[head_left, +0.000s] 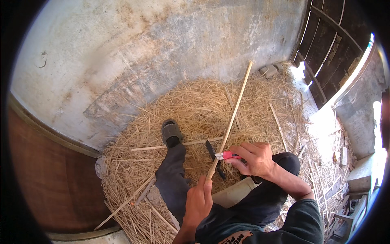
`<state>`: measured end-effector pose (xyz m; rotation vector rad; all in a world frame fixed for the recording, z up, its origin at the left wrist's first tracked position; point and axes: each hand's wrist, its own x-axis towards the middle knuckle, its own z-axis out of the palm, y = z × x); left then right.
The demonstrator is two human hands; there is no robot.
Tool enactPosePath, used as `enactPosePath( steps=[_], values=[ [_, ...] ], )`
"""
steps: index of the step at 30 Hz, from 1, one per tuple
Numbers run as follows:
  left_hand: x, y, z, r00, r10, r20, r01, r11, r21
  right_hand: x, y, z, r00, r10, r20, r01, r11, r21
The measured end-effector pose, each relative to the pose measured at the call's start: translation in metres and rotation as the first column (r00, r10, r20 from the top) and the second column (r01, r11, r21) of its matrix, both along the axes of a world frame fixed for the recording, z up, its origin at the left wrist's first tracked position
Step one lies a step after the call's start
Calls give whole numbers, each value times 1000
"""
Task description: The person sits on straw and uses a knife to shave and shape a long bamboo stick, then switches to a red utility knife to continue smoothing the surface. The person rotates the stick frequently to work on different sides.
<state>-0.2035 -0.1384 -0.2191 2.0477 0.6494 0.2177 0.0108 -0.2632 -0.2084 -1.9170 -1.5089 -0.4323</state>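
Note:
A long, pale wooden stick [237, 106] slants up and away from me, its far end near the wall. My left hand [198, 199] is closed round its near end. In my right hand [258, 158] is a red-handled utility knife [230, 155], gripped with the fingers wrapped round it. The knife's pale metal front end meets the stick a little above my left hand. Behind the stick, a dark narrow blade-like thing [210, 149] lies across the straw between my legs; part of it is hidden, and I cannot tell its exact kind.
Straw-like shavings [195, 99] cover the floor, with several loose sticks [280, 126] among them. My left foot wears a dark sandal [171, 131]. A stained wall [183, 44] rises ahead, a brown panel [53, 175] stands left, and dark planks [325, 44] are at right.

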Motion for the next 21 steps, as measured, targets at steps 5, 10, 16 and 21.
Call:
enactPosePath(
  steps=[5, 10, 16, 21],
  values=[
    [-17, -9, -9, 997, -13, -70, 11, 1000, -26, 61, 4, -1, 952, -234, -197, 264, 954, 141],
    [-43, -17, -27, 988, -43, -150, 26, 993, -115, 140, -12, -5, 925, -362, -110, 375, 918, 127],
    [-66, -9, -22, 983, -115, -146, 84, 975, -204, 195, -34, 23, 700, -609, -373, 655, 755, -4],
    [-49, 15, -45, 995, -95, -11, 80, 890, -449, 64, -8, 0, 922, -130, -366, 179, 978, 104]
  ],
)
